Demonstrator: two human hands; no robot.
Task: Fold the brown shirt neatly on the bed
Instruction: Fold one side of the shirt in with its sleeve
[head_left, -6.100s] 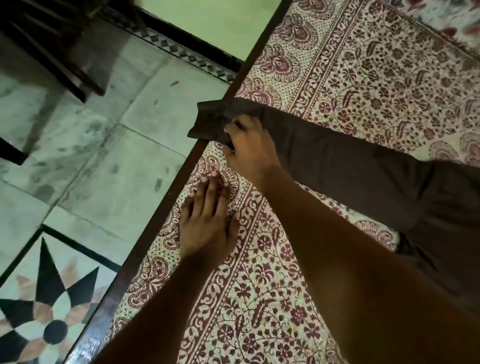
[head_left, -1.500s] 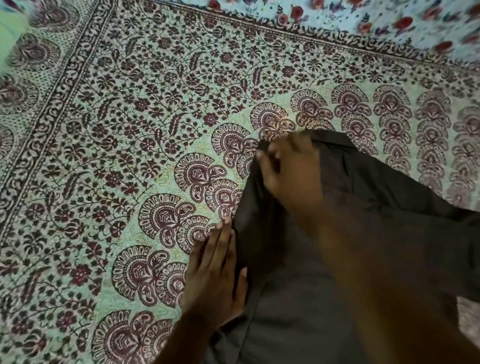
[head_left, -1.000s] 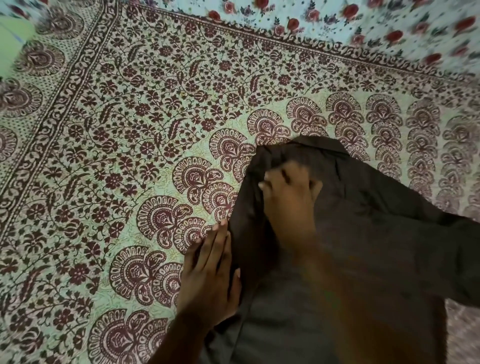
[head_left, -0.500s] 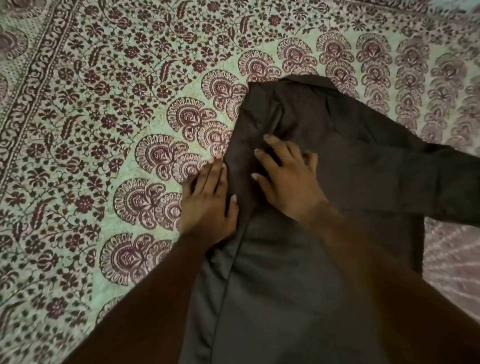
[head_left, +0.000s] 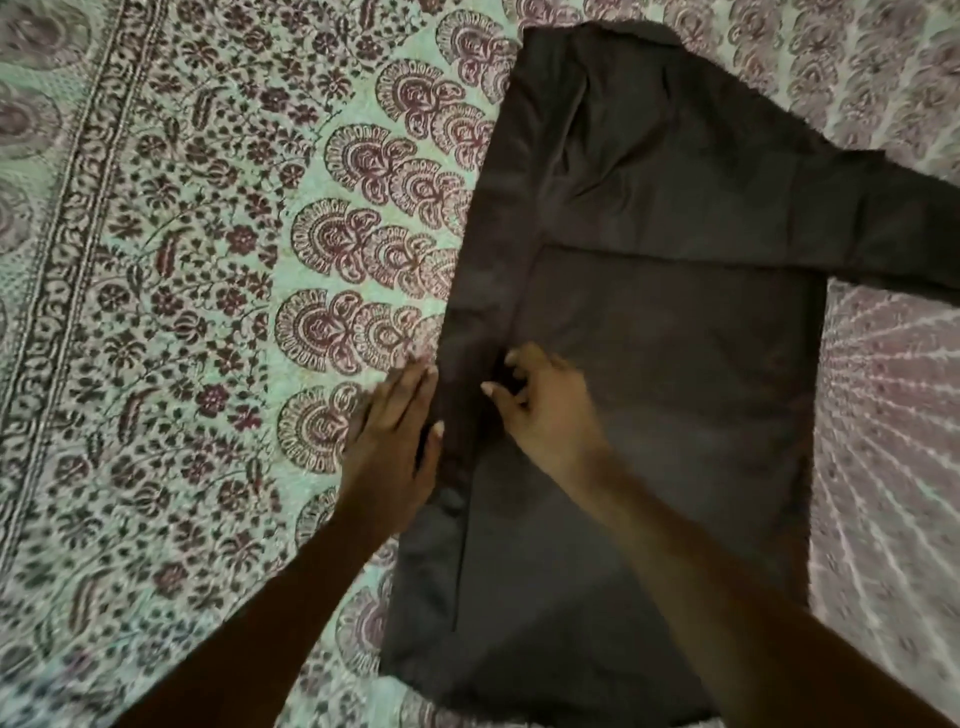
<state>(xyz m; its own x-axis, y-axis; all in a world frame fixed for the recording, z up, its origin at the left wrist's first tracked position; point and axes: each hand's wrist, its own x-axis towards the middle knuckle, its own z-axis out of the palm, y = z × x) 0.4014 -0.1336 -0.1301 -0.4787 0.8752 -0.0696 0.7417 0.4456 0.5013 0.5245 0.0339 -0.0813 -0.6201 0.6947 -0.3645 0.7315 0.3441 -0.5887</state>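
The brown shirt (head_left: 665, 322) lies flat on the patterned bed sheet (head_left: 208, 260). Its left side is folded inward into a long strip, and one sleeve stretches off to the right edge of the view. My left hand (head_left: 395, 436) lies flat with fingers together, pressing the shirt's left folded edge, half on the sheet. My right hand (head_left: 540, 405) rests on the shirt just right of the fold line, its fingers curled and its fingertips touching the cloth. My right forearm covers part of the shirt's lower body.
The bed sheet has a maroon floral print with a dark border band (head_left: 67, 260) down the left. Bare sheet surrounds the shirt on the left, top and right.
Both hands have slid down along the folded left edge toward the hem. My right hand's fingers have curled. The view has tipped lower, showing more of the shirt's body.
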